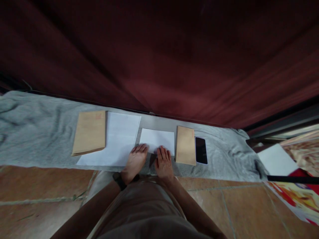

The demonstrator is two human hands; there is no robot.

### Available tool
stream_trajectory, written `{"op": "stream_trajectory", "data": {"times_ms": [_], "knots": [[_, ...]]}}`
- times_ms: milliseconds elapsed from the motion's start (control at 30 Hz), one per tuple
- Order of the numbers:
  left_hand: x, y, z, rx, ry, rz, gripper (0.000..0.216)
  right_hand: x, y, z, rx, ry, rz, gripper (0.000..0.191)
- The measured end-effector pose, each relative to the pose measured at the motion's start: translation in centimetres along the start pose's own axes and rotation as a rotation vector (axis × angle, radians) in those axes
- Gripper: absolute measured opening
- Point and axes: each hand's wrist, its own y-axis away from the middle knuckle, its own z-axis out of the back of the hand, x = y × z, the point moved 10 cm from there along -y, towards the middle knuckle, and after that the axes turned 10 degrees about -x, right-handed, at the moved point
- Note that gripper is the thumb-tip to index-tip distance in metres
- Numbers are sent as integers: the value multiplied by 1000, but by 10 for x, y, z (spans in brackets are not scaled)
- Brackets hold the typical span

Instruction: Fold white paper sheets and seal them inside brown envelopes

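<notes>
My left hand [136,161] and my right hand [163,162] lie flat, fingers together, on the near edge of a folded white sheet [158,139] on a grey cloth [37,129]. A dark band is on my left wrist. Left of the folded sheet lies a larger stack of white paper [117,137], and beside that a pile of brown envelopes [90,132]. Right of the folded sheet lies another brown envelope [185,145], then a black phone [201,150].
A dark red curtain [174,56] hangs behind the cloth. Brown floor tiles [37,196] run under my knees. At the right lie a white sheet [276,160] and a colourful printed mat [296,196] with a dark bar across it.
</notes>
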Motion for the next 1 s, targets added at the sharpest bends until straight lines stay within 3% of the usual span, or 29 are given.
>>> {"op": "stream_trajectory", "data": {"times_ms": [167, 367, 500, 600, 867, 1000], "knots": [[-5, 0, 14, -80, 83, -47, 37, 8, -13, -10, 52, -110, 42, 63], [-9, 6, 10, -88, 89, -101, 42, 11, -37, -22, 2, -283, 51, 56], [-9, 11, 3, -79, 54, -119, 41, 19, -54, -26, 61, -219, 253, 46], [-10, 14, -1, -80, 27, -131, 42, 11, -64, -30, 87, -139, 299, 46], [-4, 22, -15, -79, 16, -119, 48, -28, -102, -46, 8, -10, 134, 53], [-3, 26, -22, -73, 16, -110, 53, -52, -121, -39, -44, 0, 36, 55]]}}
